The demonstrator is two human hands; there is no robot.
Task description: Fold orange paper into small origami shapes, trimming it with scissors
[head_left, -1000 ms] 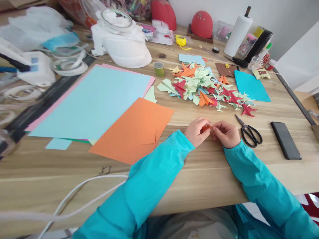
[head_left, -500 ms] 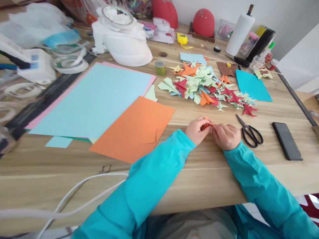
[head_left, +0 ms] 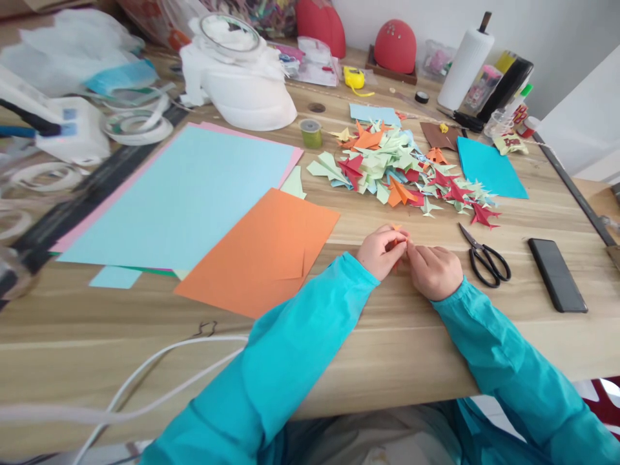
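Between my fingers is a small folded piece of orange paper [head_left: 396, 244], mostly covered by them. My left hand [head_left: 378, 250] is closed around it, with a tip of orange poking out above the fingers. The fingers of my right hand [head_left: 434, 271] pinch its right end, close to the left fingertips. Just beyond both hands lies a heap of folded paper shapes [head_left: 387, 158] in pale green, orange, red and blue. Black-handled scissors [head_left: 485, 255] rest to the right of my right hand.
Left of my hands lie orange sheets [head_left: 256, 252] and a large light blue sheet [head_left: 179, 194]. A phone [head_left: 557, 274] is at the right. Turquoise paper [head_left: 491, 166], a thread spool [head_left: 310, 134] and a yellow tape measure [head_left: 354, 77] are farther back. A white cable [head_left: 159, 355] crosses the front left.
Both hands have shifted slightly left. The right hand's fingers have turned a little at the orange paper, and more orange shows below the left fingers.
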